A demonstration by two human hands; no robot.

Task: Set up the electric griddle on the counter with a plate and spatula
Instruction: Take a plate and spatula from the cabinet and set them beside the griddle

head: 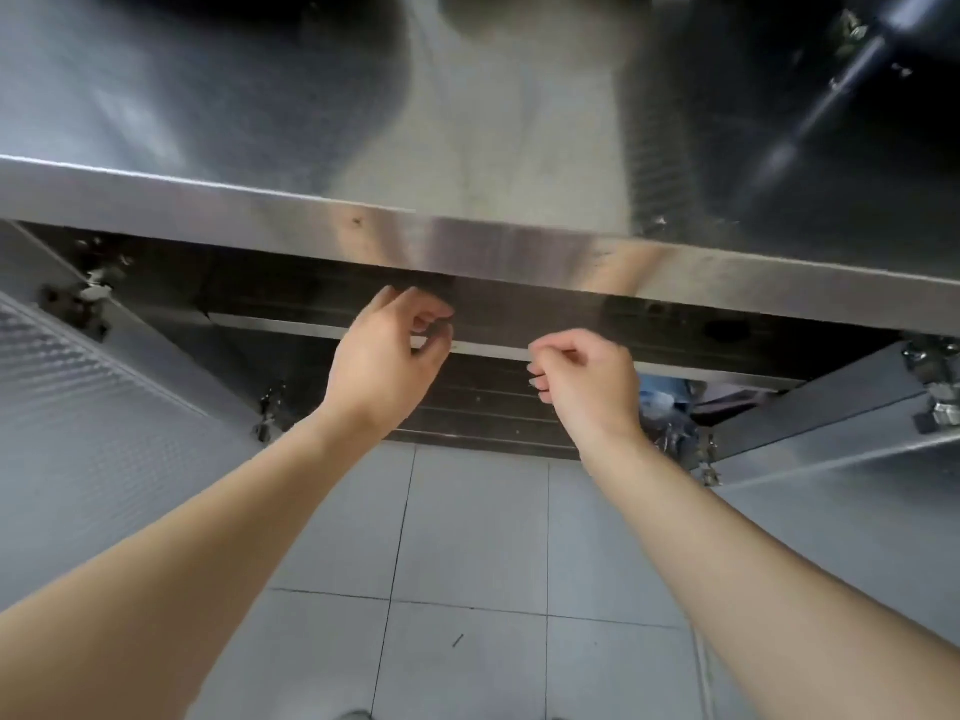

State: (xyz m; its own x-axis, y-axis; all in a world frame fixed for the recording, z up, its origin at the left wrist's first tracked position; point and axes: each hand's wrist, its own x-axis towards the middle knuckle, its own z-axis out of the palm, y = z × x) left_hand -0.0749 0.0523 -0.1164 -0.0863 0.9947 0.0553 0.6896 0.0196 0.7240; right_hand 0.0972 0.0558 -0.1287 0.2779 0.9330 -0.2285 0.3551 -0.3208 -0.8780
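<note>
Reaching with the left hand (pixel 387 356) toward the open cabinet under the worktop (pixel 467 236), fingers loosely curled, thumb and forefinger close together, holding nothing. Reaching likewise with the right hand (pixel 582 379), fingers curled into a loose half-fist, also holding nothing. Hovering both hands side by side, a little apart, just below the worktop's front edge and in front of the metal shelf (pixel 291 324) inside; whether either is touching the shelf, impossible to tell.

Probably going in with both hands together because of something wide and heavy to be lifted out, such as the griddle. Seeing no griddle, plate or spatula anywhere, though; perhaps sitting deeper in the dark cabinet, hidden by the worktop's edge. Judging the task as barely begun.

Looking down over a bare brushed stainless-steel worktop, shiny and blurred, with a dark shape (pixel 831 96) at its far right corner, too smeared to identify. Standing open on either side, the left cabinet door (pixel 104 397) and the right cabinet door (pixel 841 392), both steel, hanging from metal hinges (pixel 78 298). Standing on a floor (pixel 467 537) of pale grey tiles with dark grout lines.
</note>
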